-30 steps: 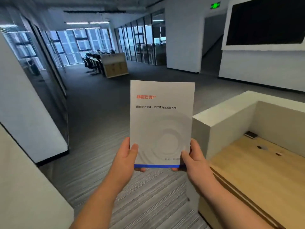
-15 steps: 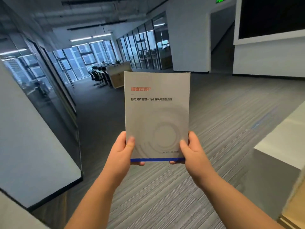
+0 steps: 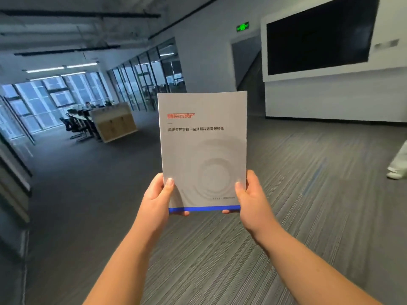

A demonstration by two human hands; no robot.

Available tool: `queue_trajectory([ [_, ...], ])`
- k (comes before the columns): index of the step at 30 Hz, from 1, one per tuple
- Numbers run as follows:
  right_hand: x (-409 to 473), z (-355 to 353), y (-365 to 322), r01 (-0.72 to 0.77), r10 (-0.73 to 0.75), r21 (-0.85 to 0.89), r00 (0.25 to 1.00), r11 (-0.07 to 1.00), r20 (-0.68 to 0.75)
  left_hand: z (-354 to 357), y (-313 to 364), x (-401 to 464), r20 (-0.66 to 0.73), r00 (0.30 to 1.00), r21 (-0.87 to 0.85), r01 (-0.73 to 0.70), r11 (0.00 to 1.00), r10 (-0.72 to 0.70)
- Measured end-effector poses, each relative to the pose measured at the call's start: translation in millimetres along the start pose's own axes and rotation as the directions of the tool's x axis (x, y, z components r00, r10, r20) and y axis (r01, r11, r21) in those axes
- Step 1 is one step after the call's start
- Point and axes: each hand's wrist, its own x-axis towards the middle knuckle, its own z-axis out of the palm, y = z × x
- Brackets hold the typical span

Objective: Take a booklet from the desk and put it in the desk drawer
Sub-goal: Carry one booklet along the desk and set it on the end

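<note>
A grey booklet (image 3: 203,150) with red and dark print and a blue strip along its bottom edge stands upright in front of me, cover facing me. My left hand (image 3: 157,201) grips its lower left corner, thumb on the cover. My right hand (image 3: 253,199) grips the lower right corner the same way. Both arms are stretched forward over the carpet. No desk or drawer near me is in view.
Striped grey carpet (image 3: 297,205) spreads ahead. A wall with a large black screen (image 3: 319,34) stands at the right. A person's leg and white shoe (image 3: 397,168) show at the right edge. Far left are a wooden counter (image 3: 115,122), office chairs and glass partitions.
The view has swung away from the wooden desk at my right, which has left the frame. The booklet stays held upright in both hands, raised slightly. A person's leg has appeared at right.
</note>
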Motion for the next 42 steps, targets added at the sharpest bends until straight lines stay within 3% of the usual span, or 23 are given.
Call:
queue_trajectory([
  [8,173,-56,50,0.079,-0.09,-0.055,0.966,0.995,-0.243,106,-46,218,0.255,0.958,-0.075,-0.119,0.99,0.135],
  [14,267,-122,65,0.107,-0.17,-0.144,0.82,0.984,-0.547,221,-56,357,0.542,0.81,-0.186,-0.145,0.972,0.225],
  [21,274,-230,70,-0.062,-0.198,-0.275,0.543,0.959,-0.816,404,-54,399,0.817,0.514,-0.297,-0.013,0.955,0.261],
  [26,248,-297,90,-0.238,-0.22,-0.308,0.335,0.921,-0.916,536,-76,387,0.908,0.227,-0.35,-0.056,0.935,0.353],
  [28,239,-322,94,-0.252,-0.256,-0.312,0.232,0.916,-0.938,584,-79,375,0.923,0.107,-0.362,-0.084,0.928,0.37],
  [31,233,-361,109,-0.314,-0.288,-0.28,0.02,0.907,-0.957,647,-72,356,0.929,-0.096,-0.367,-0.101,0.925,0.358],
  [33,236,-383,116,-0.328,-0.281,-0.236,-0.097,0.915,-0.955,689,-66,347,0.918,-0.191,-0.374,-0.135,0.917,0.347],
  [37,239,-419,116,-0.379,-0.289,-0.178,-0.26,0.908,-0.921,755,-56,332,0.861,-0.325,-0.451,-0.134,0.883,0.39],
  [42,247,-456,126,-0.471,-0.28,-0.069,-0.394,0.879,-0.875,828,-60,319,0.765,-0.5,-0.505,-0.073,0.86,0.406],
])
